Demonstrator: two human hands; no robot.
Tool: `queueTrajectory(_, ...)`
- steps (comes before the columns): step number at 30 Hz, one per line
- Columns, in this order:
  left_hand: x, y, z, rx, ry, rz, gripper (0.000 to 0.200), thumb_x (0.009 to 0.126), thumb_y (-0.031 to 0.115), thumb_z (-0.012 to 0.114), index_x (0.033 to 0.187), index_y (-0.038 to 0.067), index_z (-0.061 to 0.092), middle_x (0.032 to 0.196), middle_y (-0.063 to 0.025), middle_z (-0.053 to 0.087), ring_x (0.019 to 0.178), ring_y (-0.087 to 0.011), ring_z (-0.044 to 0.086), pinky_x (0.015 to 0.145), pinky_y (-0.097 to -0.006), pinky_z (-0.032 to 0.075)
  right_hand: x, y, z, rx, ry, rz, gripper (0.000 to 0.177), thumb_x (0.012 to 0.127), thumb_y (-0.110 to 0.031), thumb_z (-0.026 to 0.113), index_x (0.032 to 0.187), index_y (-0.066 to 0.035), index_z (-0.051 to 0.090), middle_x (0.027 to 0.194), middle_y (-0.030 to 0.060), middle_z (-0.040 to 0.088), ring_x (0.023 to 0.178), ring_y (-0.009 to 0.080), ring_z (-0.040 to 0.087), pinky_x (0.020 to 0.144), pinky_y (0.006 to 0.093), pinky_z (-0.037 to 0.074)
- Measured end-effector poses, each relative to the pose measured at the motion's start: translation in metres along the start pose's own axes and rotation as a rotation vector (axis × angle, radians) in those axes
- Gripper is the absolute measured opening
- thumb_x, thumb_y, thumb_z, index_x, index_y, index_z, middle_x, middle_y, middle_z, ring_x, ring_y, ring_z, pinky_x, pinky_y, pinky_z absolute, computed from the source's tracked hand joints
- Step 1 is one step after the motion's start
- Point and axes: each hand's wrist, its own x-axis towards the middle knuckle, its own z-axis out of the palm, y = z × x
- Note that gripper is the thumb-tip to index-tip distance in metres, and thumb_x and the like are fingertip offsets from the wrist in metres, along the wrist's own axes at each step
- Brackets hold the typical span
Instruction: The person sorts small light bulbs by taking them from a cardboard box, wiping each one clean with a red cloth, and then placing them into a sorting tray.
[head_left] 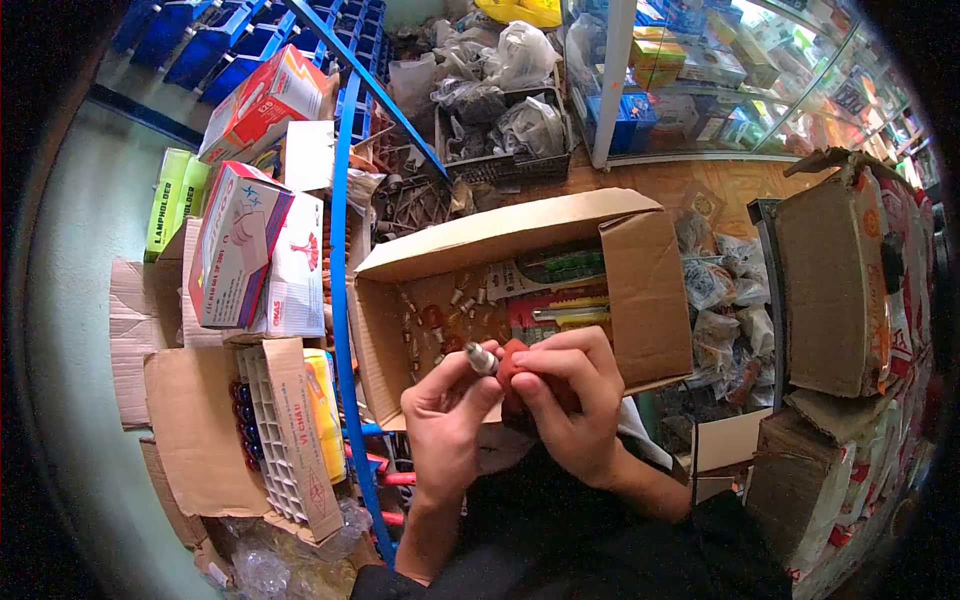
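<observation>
Blue bins (215, 55) line the upper left, near a blue frame (343, 230). Below them sit a red-and-white box (262, 100), a green LAMPHOLDER box (172, 205) and, lower, an open carton (205, 425) with a white grid (283, 450). A crate (515, 165) piled with plastic bags (525, 55) stands beside a glass cabinet (610, 90). Cartons (825, 285) stack at far right.

Carton (645, 300) mid-scene: bulbs (432, 317) inside left, packets (562, 267) inside right. Crate (508, 167) far side, bags (525, 58) in it. Lampholder box (172, 208) far left, display case (610, 95) far right.
</observation>
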Motion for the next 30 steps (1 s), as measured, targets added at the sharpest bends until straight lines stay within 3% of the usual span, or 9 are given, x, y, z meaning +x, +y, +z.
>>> queueTrajectory(3, 0.008, -0.003, -0.008, -0.228, 0.006, -0.047, 0.038, 0.091, 0.014, 0.071, 0.122, -0.005, 0.061, 0.116, -0.0129, 0.068, 0.104, -0.0184, 0.065, 0.096, -0.0304, 0.049, -0.003, -0.003, 0.003, 0.024, -0.023, -0.043, 0.019, 0.08, -0.008, 0.078, 0.097, -0.006, 0.07, 0.092, 0.0107, 0.063, 0.078, 0.0251, 0.063, 0.067, 0.0332, 0.052)
queueTrajectory(7, 0.003, -0.008, -0.008, -0.164, -0.124, -0.026, 0.037, 0.09, 0.014, 0.072, 0.12, -0.005, 0.059, 0.117, -0.0148, 0.067, 0.106, -0.0194, 0.065, 0.097, -0.0334, 0.049, 0.006, -0.005, -0.007, 0.04, 0.025, 0.028, 0.016, 0.082, -0.008, 0.077, 0.096, -0.005, 0.069, 0.093, 0.0115, 0.062, 0.08, 0.0251, 0.062, 0.069, 0.0339, 0.052)
queueTrajectory(10, 0.003, -0.006, -0.005, -0.198, -0.116, -0.02, 0.036, 0.092, 0.012, 0.07, 0.121, -0.005, 0.057, 0.12, -0.0157, 0.066, 0.108, -0.0203, 0.064, 0.097, -0.0345, 0.05, 0.008, -0.009, -0.008, 0.057, 0.004, 0.085, 0.015, 0.083, -0.007, 0.076, 0.096, -0.005, 0.068, 0.093, 0.012, 0.062, 0.081, 0.0253, 0.062, 0.071, 0.0343, 0.051)
queueTrajectory(14, 0.003, -0.019, 0.001, -0.456, -0.014, -0.083, 0.037, 0.093, 0.012, 0.068, 0.124, -0.004, 0.055, 0.121, -0.0174, 0.065, 0.107, -0.0199, 0.065, 0.094, -0.0332, 0.053, 0.005, -0.006, -0.002, 0.021, 0.029, 0.045, 0.015, 0.084, -0.009, 0.075, 0.097, -0.005, 0.068, 0.093, 0.0126, 0.061, 0.083, 0.0251, 0.061, 0.072, 0.0342, 0.05)
queueTrajectory(19, -0.012, -0.018, -0.006, -0.115, -0.075, 0.032, 0.041, 0.087, 0.024, 0.077, 0.115, -0.002, 0.062, 0.105, -0.0096, 0.07, 0.097, -0.0135, 0.065, 0.087, -0.0274, 0.051, 0.015, -0.002, -0.008, 0.13, -0.014, 0.14, 0.014, 0.086, -0.009, 0.073, 0.097, -0.004, 0.067, 0.092, 0.0125, 0.059, 0.083, 0.0249, 0.06, 0.072, 0.0334, 0.049)
queueTrajectory(22, -0.007, -0.017, -0.009, -0.074, -0.037, 0.098, 0.04, 0.088, 0.023, 0.077, 0.115, -0.003, 0.062, 0.106, -0.0106, 0.07, 0.097, -0.0145, 0.065, 0.089, -0.0289, 0.051, 0.006, -0.005, -0.004, 0.036, 0.015, 0.072, 0.011, 0.088, -0.008, 0.07, 0.097, -0.003, 0.066, 0.089, 0.0115, 0.058, 0.08, 0.0242, 0.059, 0.07, 0.0327, 0.048)
queueTrajectory(23, -0.005, -0.013, -0.004, -0.132, -0.021, 0.089, 0.036, 0.088, 0.017, 0.076, 0.114, -0.004, 0.062, 0.106, -0.0105, 0.07, 0.098, -0.0147, 0.065, 0.09, -0.0296, 0.051, 0.0, -0.011, -0.003, 0.093, 0.002, 0.181, 0.009, 0.091, -0.009, 0.068, 0.095, -0.002, 0.065, 0.088, 0.0113, 0.057, 0.079, 0.0232, 0.057, 0.07, 0.0324, 0.047)
queueTrajectory(26, -0.006, -0.007, 0.0, 0.085, -0.059, 0.085, 0.033, 0.088, 0.011, 0.075, 0.113, -0.004, 0.062, 0.11, -0.012, 0.069, 0.099, -0.0158, 0.065, 0.091, -0.0304, 0.051, 0.004, 0.007, -0.006, 0.113, 0.003, 0.153, 0.009, 0.092, -0.01, 0.067, 0.095, -0.002, 0.064, 0.088, 0.0115, 0.057, 0.078, 0.023, 0.057, 0.07, 0.0325, 0.048)
queueTrajectory(30, 0.001, -0.004, 0.005, 0.174, -0.114, 0.189, 0.041, 0.088, 0.009, 0.074, 0.123, -0.003, 0.057, 0.111, -0.0144, 0.068, 0.1, -0.0169, 0.066, 0.091, -0.0288, 0.051, 0.005, 0.005, -0.004, 0.053, 0.115, 0.108, 0.009, 0.091, -0.01, 0.068, 0.094, -0.003, 0.064, 0.089, 0.0116, 0.059, 0.08, 0.0236, 0.059, 0.071, 0.0332, 0.048)
